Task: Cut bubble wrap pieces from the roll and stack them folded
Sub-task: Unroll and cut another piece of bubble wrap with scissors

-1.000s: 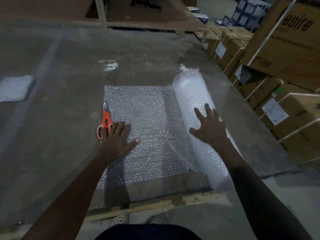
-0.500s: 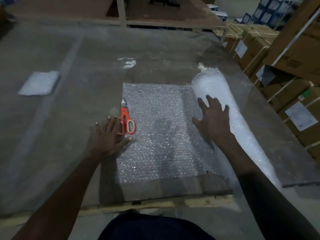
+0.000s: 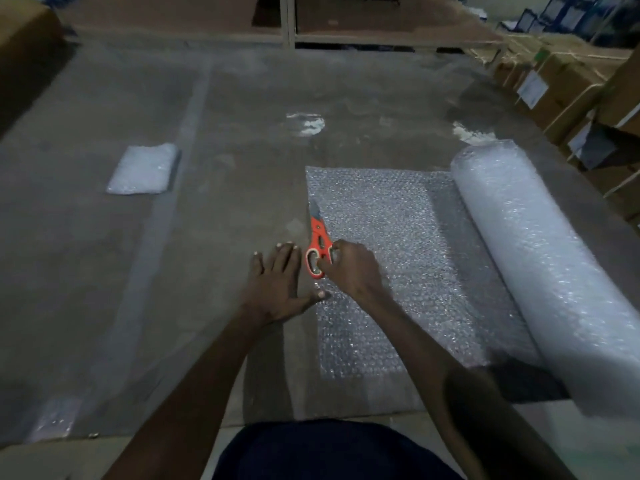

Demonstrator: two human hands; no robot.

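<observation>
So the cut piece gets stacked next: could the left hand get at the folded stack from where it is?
Probably yes, with a stretch. The left hand lies flat and free, and only bare table separates it from the stack, far to its left.

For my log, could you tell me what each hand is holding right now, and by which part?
The right hand grips the orange scissors by the handle loops. The left hand holds nothing; it lies flat on the table.

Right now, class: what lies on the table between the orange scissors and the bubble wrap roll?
In the head view, only the unrolled bubble wrap sheet lies flat between the scissors and the roll.
</observation>
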